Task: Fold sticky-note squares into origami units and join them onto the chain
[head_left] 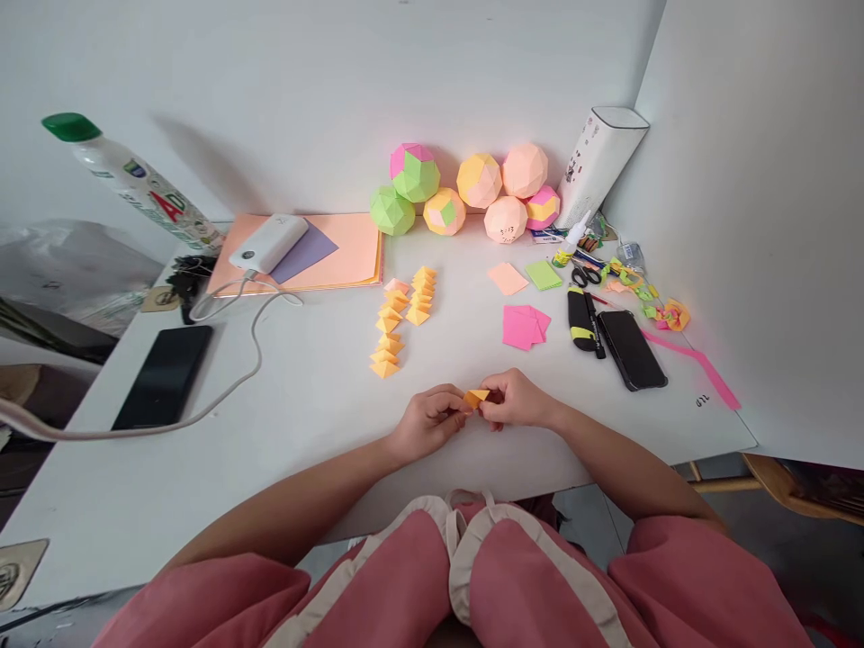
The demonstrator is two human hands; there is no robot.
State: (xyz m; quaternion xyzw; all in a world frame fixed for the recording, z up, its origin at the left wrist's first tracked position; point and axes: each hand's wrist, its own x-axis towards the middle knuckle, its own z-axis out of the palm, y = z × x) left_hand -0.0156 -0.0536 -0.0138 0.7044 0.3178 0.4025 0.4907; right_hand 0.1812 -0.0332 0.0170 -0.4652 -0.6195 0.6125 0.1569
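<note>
Between my two hands, just above the white desk, is a small folded orange paper piece (476,397). My left hand (432,421) pinches its left side, and my right hand (515,399) pinches its right side. Beyond my left hand, folded orange paper units (390,342) lie in a ragged column, with a second column of folded orange units (422,295) to its right. Past my right hand lie square pink paper sheets (525,326), a peach paper sheet (508,278) and a green paper stack (544,274).
Several faceted paper balls (479,180) are piled against the wall. At right lie scissors (586,275), a glue bottle (571,241), a black-and-yellow object (579,317) and a phone (633,349). At left are another phone (164,376), a cabled power bank (270,243) and a spray bottle (139,184).
</note>
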